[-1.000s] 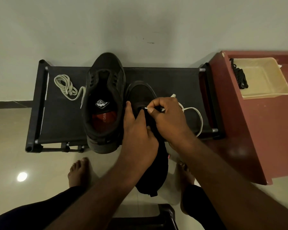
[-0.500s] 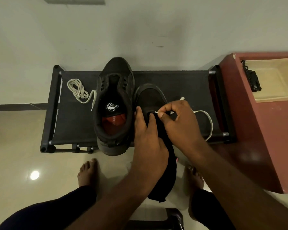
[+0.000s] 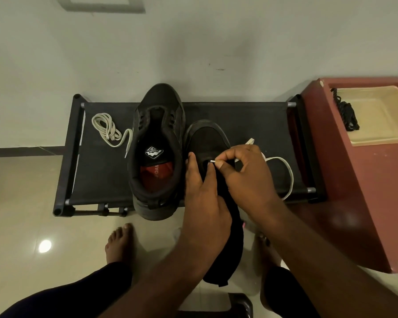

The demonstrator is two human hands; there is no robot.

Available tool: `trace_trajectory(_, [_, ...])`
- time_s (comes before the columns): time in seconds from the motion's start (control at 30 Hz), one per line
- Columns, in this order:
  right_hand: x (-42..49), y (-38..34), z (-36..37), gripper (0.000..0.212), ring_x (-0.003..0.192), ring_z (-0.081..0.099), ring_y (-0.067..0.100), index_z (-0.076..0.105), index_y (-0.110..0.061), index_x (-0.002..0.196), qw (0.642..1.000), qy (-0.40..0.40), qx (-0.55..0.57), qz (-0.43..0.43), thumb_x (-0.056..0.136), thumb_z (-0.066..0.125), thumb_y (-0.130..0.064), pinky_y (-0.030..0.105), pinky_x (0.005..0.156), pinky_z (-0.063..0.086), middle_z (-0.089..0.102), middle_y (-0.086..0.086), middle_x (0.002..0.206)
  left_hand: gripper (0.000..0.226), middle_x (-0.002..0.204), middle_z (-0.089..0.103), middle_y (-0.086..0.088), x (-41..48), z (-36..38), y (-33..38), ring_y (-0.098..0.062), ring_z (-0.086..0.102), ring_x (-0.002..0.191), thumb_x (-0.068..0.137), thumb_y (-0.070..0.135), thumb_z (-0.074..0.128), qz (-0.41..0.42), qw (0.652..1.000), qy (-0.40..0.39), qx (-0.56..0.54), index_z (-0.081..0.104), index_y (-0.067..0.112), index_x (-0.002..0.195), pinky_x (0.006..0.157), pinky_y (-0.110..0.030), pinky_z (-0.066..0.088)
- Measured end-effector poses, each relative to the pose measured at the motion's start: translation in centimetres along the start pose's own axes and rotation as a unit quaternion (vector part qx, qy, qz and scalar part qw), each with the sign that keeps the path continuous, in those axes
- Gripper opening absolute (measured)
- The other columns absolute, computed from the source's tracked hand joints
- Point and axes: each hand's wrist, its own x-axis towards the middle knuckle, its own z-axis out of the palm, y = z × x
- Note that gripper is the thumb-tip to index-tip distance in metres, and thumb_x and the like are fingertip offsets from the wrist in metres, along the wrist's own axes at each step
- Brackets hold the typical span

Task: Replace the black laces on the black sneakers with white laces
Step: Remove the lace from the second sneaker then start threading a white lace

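Two black sneakers stand on a low black bench (image 3: 251,115). The left sneaker (image 3: 157,154) has no lace and shows its insole. My left hand (image 3: 205,203) lies over the right sneaker (image 3: 207,138) and holds it by the tongue area. My right hand (image 3: 246,177) pinches the tip of a white lace (image 3: 285,171) right at the shoe's front eyelets; the rest of that lace loops off to the right on the bench. A second white lace (image 3: 107,129) lies coiled at the bench's left end. The eyelets under my hands are hidden.
A red-brown table (image 3: 359,203) stands to the right, carrying a cream tray (image 3: 377,134) with the black laces (image 3: 347,113) bundled at its left side. My bare feet rest on the tiled floor in front of the bench. A wall is right behind.
The camera view has shifted a little, so everything sits slightly lower and to the right. My right hand keeps the lace tip at the same eyelet spot; my left hand stays on the shoe.
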Motion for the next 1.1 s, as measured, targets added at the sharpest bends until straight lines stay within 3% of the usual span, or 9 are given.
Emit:
trace_trajectory(0.17, [0.00,0.20,-0.09,0.028,0.096,0.050,-0.010,0.060,-0.034,0.078,0.998,0.005,-0.049,-0.040,0.090,0.069,-0.010,-0.001,0.079,0.035,0.055,-0.009,0.103,0.063,0.162,-0.018,0.003,0.09,0.08,-0.08,-0.005,-0.021,0.146,0.098,-0.002,0.037,0.006,1.000,0.009,0.007,0.020,0.015,0.156,0.119,-0.022,-0.005])
trace_trajectory(0.33, [-0.07,0.16,0.13,0.026,0.097,0.051,-0.009,0.061,-0.032,0.078,0.999,0.018,-0.036,-0.028,0.090,0.068,-0.010,-0.001,0.078,0.035,0.054,-0.013,0.101,0.064,0.163,-0.016,0.000,0.16,0.23,-0.24,-0.007,-0.019,0.148,0.097,-0.004,0.037,0.009,1.000,0.014,0.005,0.021,0.015,0.156,0.123,-0.027,-0.003])
trace_trajectory(0.6, [0.00,-0.15,-0.16,0.017,0.095,0.047,-0.019,0.069,-0.028,0.083,1.000,0.005,0.004,0.000,0.088,0.072,-0.012,-0.004,0.079,0.033,0.055,-0.010,0.105,0.064,0.163,-0.017,0.000,0.24,0.27,-0.34,-0.002,-0.022,0.143,0.097,-0.004,0.037,0.020,1.000,0.019,0.013,0.019,0.015,0.156,0.117,-0.019,-0.008])
trace_trajectory(0.83, [0.18,0.07,-0.14,0.012,0.103,0.046,-0.004,0.070,-0.025,0.082,0.993,-0.014,-0.111,-0.025,0.089,0.069,-0.016,0.007,0.080,0.035,0.047,-0.015,0.108,0.056,0.164,-0.008,-0.005,0.30,0.58,-0.27,-0.007,-0.017,0.144,0.098,0.014,0.031,0.024,0.998,0.044,0.038,0.029,0.012,0.154,0.115,-0.021,-0.008])
trace_trajectory(1.0, [0.60,-0.38,-0.13,0.023,0.113,0.047,0.005,0.064,-0.031,0.077,0.998,-0.033,-0.045,0.020,0.090,0.070,-0.012,0.001,0.078,0.033,0.050,-0.006,0.117,0.061,0.164,-0.012,-0.002,0.30,0.33,-0.36,-0.003,-0.018,0.143,0.097,-0.001,0.038,0.022,0.998,0.031,0.043,0.026,0.016,0.155,0.113,-0.016,-0.010])
trace_trajectory(1.1, [0.38,-0.31,0.01,0.021,0.106,0.046,-0.006,0.065,-0.028,0.079,0.998,-0.030,-0.047,0.017,0.090,0.069,-0.012,-0.004,0.077,0.031,0.052,-0.004,0.119,0.061,0.164,-0.011,-0.002,0.17,0.34,-0.48,-0.009,-0.014,0.149,0.096,-0.002,0.039,0.026,0.999,0.031,0.037,0.028,0.014,0.154,0.117,-0.019,-0.006])
